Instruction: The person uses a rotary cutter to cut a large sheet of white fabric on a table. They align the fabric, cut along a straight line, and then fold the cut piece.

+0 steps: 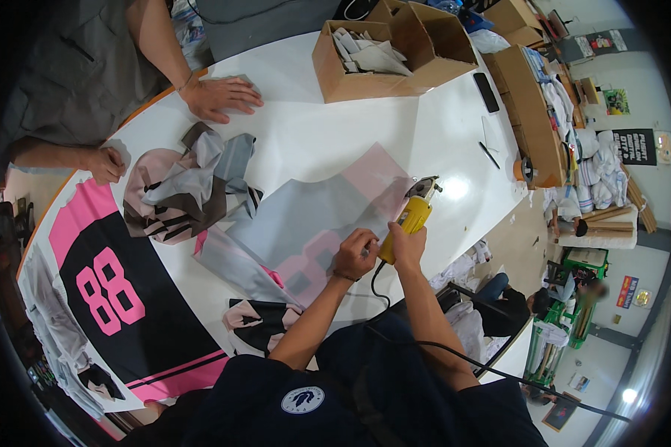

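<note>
My right hand (408, 244) is wrapped round the yellow body of an electric fabric cutter (414, 214). The cutter's metal head sits at the right edge of a pale grey fabric panel (291, 216), whose pink print shows through faintly. Close beside it, my left hand (356, 255) is closed over the panel with curled fingers; what they hold, if anything, is hidden. From the cutter a black cord (376, 287) runs down past my right arm. A crumpled heap of grey, pink and brown fabric (183, 182) lies at the panel's upper left.
Across the white table (298, 134) a co-worker's hand (220, 98) rests flat, the other curled at the edge. A black and pink jersey panel (138, 290) lies left. Cardboard boxes (395, 56) with scraps, a phone (486, 92) and a pen (489, 155) occupy the far side.
</note>
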Demonstrator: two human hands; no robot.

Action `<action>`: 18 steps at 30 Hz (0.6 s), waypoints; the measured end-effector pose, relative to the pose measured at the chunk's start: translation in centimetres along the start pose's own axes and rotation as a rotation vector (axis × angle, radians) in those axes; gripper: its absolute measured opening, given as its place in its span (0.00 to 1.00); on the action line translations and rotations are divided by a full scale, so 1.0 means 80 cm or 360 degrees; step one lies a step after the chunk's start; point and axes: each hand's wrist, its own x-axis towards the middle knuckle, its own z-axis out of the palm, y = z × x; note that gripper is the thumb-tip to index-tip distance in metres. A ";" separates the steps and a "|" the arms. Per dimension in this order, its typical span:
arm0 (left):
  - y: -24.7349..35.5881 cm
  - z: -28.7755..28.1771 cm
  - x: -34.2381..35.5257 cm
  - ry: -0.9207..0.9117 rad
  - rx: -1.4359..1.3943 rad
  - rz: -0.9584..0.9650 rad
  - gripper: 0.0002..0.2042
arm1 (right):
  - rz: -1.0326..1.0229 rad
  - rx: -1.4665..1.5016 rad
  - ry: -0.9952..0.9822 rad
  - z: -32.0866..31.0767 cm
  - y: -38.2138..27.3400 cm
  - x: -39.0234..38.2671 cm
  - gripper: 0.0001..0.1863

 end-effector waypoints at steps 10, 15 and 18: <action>-0.002 0.007 0.000 0.0044 0.0216 0.0122 0.02 | 0.0361 0.1088 -0.0416 -0.023 0.008 0.049 0.18; 0.006 0.018 -0.002 0.0058 0.0289 0.0108 0.03 | 0.0437 0.1191 -0.0697 -0.089 0.031 0.107 0.19; 0.009 0.028 -0.003 0.0028 0.0365 -0.0054 0.06 | 0.0372 0.1026 -0.0875 -0.133 0.052 0.157 0.19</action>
